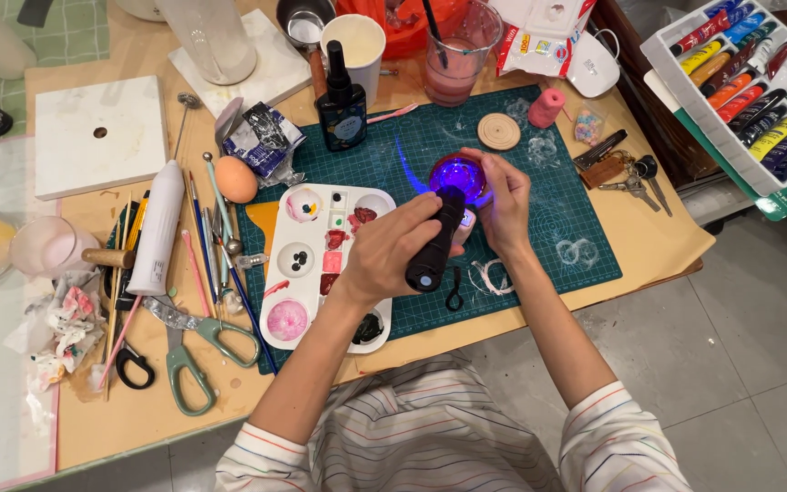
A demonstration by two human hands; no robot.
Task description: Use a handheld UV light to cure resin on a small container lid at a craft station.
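White paint palette (321,264), green scissors (195,351), egg (236,179), paint tubes (758,87), keys (626,173)

The scene is lit brightly and evenly from overhead, and only soft, short shadows are cast beside the objects. A violet glow is thrown by the black torch (436,244) onto the small round piece (457,175) and spills onto the green cutting mat (539,228). Focus is sharp throughout; slight wide-angle stretching is seen at the edges.
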